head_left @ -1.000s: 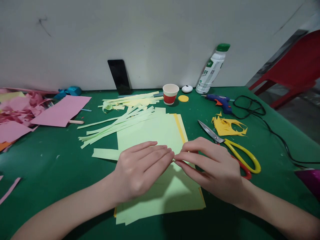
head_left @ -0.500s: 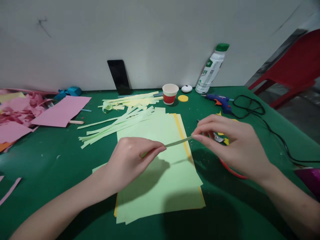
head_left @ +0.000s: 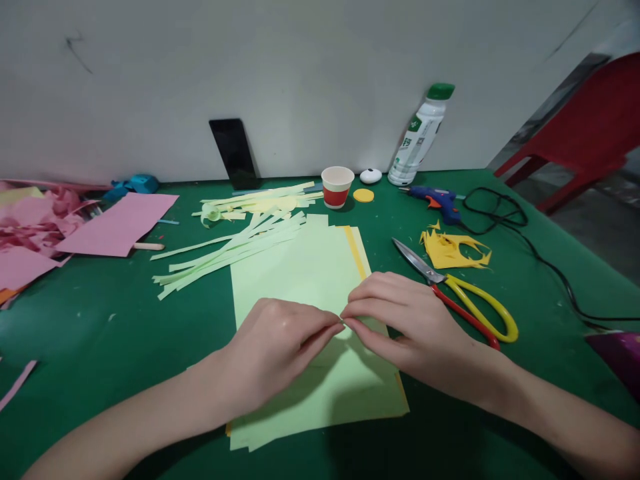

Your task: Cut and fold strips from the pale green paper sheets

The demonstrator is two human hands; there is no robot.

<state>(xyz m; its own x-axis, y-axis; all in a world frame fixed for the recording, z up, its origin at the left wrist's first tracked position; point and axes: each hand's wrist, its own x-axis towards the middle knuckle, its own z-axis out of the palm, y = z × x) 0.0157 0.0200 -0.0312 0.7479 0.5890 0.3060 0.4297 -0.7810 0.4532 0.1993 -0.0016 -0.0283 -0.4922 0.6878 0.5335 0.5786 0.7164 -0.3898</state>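
My left hand (head_left: 283, 347) pinches a narrow green paper strip (head_left: 343, 321), most of which is hidden by the fingers. Fingertip to fingertip with it, my right hand (head_left: 405, 320) is also closed in a pinch on the strip. Both hands hover over a stack of pale green paper sheets (head_left: 280, 287), where yellow sheets show at the edges. Behind my left hand, several loose green strips (head_left: 235, 253) lie across the table and the stack's corner. Scissors (head_left: 467, 300) with one red and one yellow handle rest beside my right wrist.
At the back stand a phone (head_left: 234, 153), a paper cup (head_left: 337, 187) and a leaning bottle (head_left: 420, 137). A glue gun (head_left: 435, 200) with its black cord and yellow paper scraps (head_left: 450, 250) lie on the right. Pink paper (head_left: 120, 223) is heaped on the left.
My right hand has moved left and down until its fingertips meet those of my left hand. The strip stretched between them is now mostly hidden, and the scissors are uncovered.
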